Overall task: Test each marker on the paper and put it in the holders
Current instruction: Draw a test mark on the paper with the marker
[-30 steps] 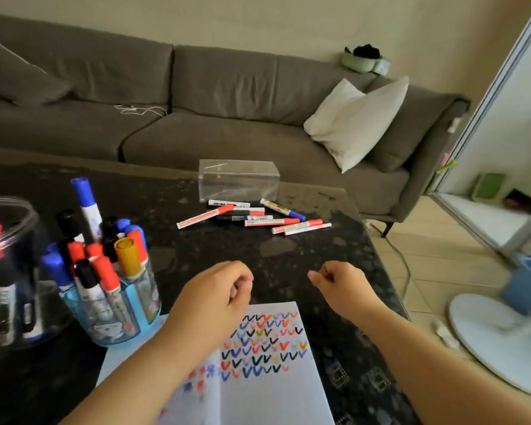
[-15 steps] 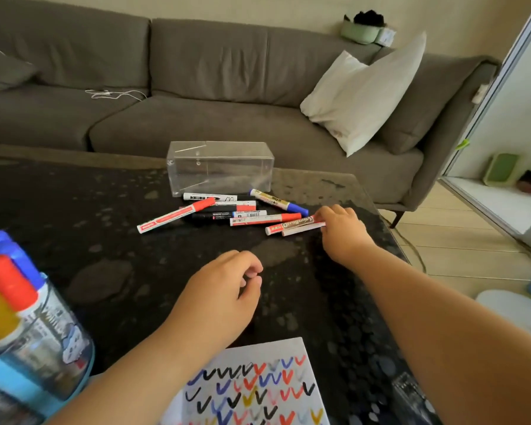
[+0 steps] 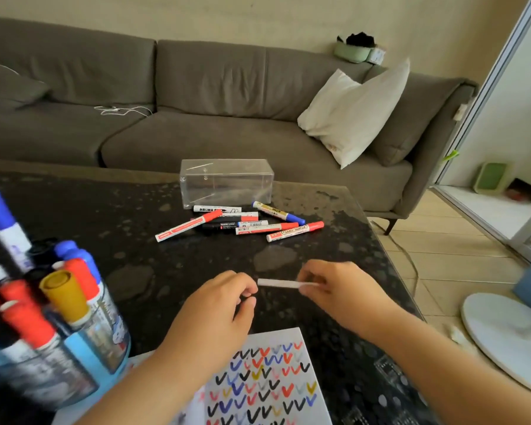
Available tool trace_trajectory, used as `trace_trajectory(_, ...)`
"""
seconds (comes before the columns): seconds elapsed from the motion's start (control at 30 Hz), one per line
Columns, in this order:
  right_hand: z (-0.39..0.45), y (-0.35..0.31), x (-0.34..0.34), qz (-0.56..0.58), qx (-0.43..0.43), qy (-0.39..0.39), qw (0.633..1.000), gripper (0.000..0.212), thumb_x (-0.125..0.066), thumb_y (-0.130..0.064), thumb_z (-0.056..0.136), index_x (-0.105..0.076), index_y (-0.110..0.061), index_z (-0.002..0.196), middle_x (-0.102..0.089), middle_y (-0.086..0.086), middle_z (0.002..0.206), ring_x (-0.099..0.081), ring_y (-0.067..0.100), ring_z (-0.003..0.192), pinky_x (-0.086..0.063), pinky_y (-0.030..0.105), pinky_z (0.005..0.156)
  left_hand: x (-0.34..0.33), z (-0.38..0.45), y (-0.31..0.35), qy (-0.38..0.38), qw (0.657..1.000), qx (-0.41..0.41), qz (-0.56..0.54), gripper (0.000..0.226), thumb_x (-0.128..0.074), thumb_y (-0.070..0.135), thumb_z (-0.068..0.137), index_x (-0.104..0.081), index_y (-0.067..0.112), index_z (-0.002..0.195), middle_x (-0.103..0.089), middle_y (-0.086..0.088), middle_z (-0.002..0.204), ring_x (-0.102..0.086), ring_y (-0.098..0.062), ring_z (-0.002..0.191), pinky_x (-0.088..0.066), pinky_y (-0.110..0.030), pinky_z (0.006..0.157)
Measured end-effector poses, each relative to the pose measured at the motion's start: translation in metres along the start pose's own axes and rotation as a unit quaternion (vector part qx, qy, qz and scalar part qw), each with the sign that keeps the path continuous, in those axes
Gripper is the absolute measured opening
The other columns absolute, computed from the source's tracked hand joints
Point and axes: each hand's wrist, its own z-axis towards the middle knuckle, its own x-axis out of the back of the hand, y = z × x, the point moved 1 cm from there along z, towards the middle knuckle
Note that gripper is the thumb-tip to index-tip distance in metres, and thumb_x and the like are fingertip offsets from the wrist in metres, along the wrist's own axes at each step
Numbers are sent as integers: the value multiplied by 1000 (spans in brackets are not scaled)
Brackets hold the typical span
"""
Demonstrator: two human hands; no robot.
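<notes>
My right hand [image 3: 341,289] grips a white marker [image 3: 281,283] that points left, just above the dark table. My left hand [image 3: 224,305] hovers a little left of the marker's free end, fingers curled, holding nothing. The white paper [image 3: 267,381], covered with coloured check marks, lies below both hands. Several more markers [image 3: 242,223] lie in a loose pile farther back on the table. At the left stands a clear holder [image 3: 105,342] with a blue base, packed with capped markers.
A clear plastic box [image 3: 227,182] sits behind the marker pile. The dark table [image 3: 105,240] ends at the right, over a tiled floor with a white fan base [image 3: 503,332]. A grey sofa [image 3: 196,118] with a white pillow runs along the back.
My right hand picked a white marker from the pile and drew it back toward me. My left hand stayed near the paper. The view tilted back down.
</notes>
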Motion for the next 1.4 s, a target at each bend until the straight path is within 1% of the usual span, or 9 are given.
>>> trace_trajectory(0.2, -96, -48, 0, 220, -69, 17, 973, 15, -76, -34, 76, -64, -25, 78, -67, -11, 72, -62, -2, 59, -47, 11, 51, 27, -60, 30, -30, 999, 19, -7, 19, -50, 34, 93, -51, 37, 112, -47, 24, 108, -50, 2, 101, -41, -5, 80)
trace_trajectory(0.4, -148, -74, 0, 502, -79, 3, 861, 8, -69, -19, 83, -73, -13, 82, -71, 3, 72, -58, 11, 59, -50, 23, 63, 30, -114, 49, -110, 988, 63, -89, 6, -51, 40, 92, -56, 36, 91, -55, 25, 87, -56, 1, 80, -36, 0, 64)
trace_trajectory(0.57, -167, -82, -16, 559, -49, 6, 828, 30, -47, -31, 93, -66, -8, 89, -71, 6, 80, -66, 16, 77, -53, 27, 76, 28, -130, 50, -118, 962, 139, -201, 12, -51, 40, 92, -62, 37, 89, -62, 24, 89, -58, 5, 88, -46, -12, 82)
trace_trajectory(0.8, -177, -99, -36, 675, -104, -86, 726, 29, -42, -18, 97, -64, -10, 80, -39, 2, 55, -30, 9, 43, -25, 17, 38, 24, -136, 52, -113, 848, 233, -462, 36, -50, 57, 72, -70, 42, 99, -70, 12, 104, -65, -11, 103, -46, -41, 99)
trace_trajectory(0.97, -170, -107, -41, 623, -79, -72, 775, 26, -46, -23, 95, -64, -20, 77, -36, -7, 49, -29, 4, 40, -24, 15, 38, 32, -128, 57, -80, 832, 242, -492, 28, -53, 48, 71, -73, 35, 85, -73, 13, 91, -67, -5, 95, -47, -32, 96)
trace_trajectory(1.1, -167, -105, -52, 480, -53, 10, 876, 21, -49, -26, 94, -70, -23, 95, -46, -16, 47, -42, 1, 47, -34, 10, 50, 23, -127, 57, -21, 819, 323, -473, 20, -54, 43, 85, -70, 47, 75, -71, 21, 80, -67, -6, 90, -42, -42, 104)
trace_trajectory(1.23, -170, -108, -57, 334, -42, 93, 937, 18, -55, -31, 92, -71, -31, 99, -49, -40, 52, -52, -16, 62, -37, 5, 62, 14, -130, 56, 14, 790, 378, -483, 21, -61, 37, 87, -74, 36, 71, -73, 10, 81, -65, -14, 96, -44, -42, 101)
trace_trajectory(1.33, -178, -106, -59, 239, -39, 61, 968, 19, -53, -34, 93, -70, -25, 95, -57, -25, 60, -54, -3, 67, -41, 13, 62, 23, -123, 37, 69, 775, 415, -471, 23, -62, 34, 85, -71, 17, 73, -71, -2, 88, -63, -10, 83, -47, -26, 75)
trace_trajectory(1.4, -185, -103, -56, 220, -58, 33, 973, 19, -51, -36, 93, -68, -26, 94, -57, -14, 62, -54, 1, 66, -42, 15, 63, 36, -117, 21, 124, 747, 390, -523, 23, -52, 27, 94, -66, 17, 80, -73, -1, 92, -65, -5, 85, -44, -22, 74)
